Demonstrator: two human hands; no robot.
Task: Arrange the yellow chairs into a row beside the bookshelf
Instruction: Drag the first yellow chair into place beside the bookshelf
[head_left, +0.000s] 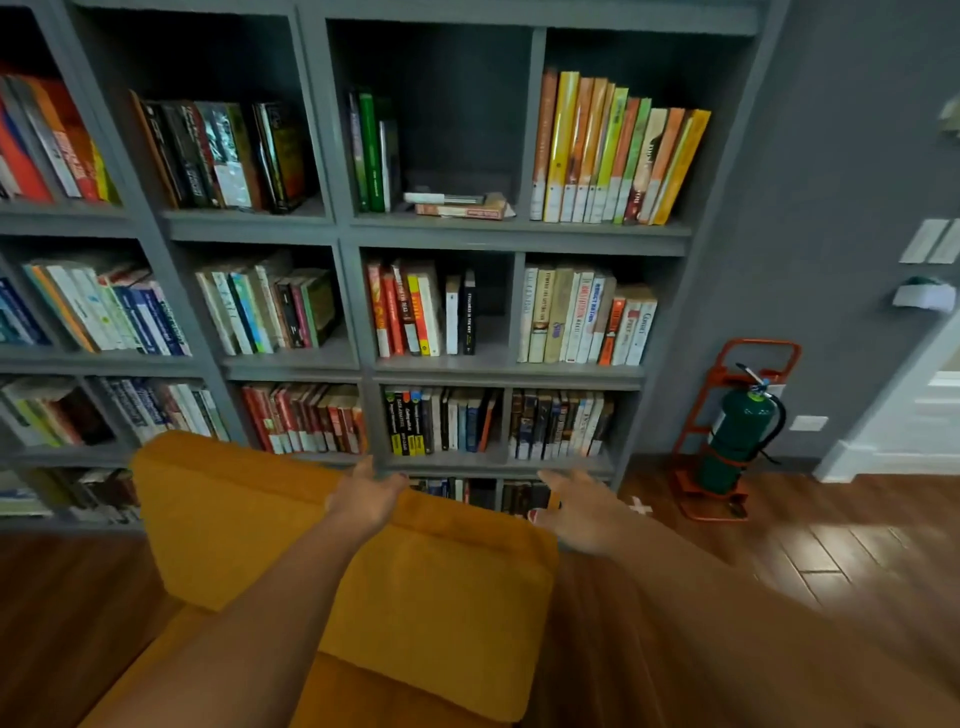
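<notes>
Both empty, splayed: left hand (366, 499) over yellow chair (415, 587) back, right hand (582, 512) beside.

The yellow chair (441, 597) in front of the bookshelf (343, 228) is covered in mustard cloth, matt and soft-looking. The bookshelf is painted a flat, smooth grey. Its books (613, 156) show paper spines, several of them glossy. To the right of the bookshelf, the fire extinguisher (737, 441) has a shiny green shell and sits in an orange painted metal stand (691, 415). The floor (831, 545) at the foot of the bookshelf is dark wood planks with a soft sheen.

Wood floor (831, 545) before me: yellow chair (441, 597), grey bookshelf (358, 228), red extinguisher stand (753, 344) by wall.
</notes>
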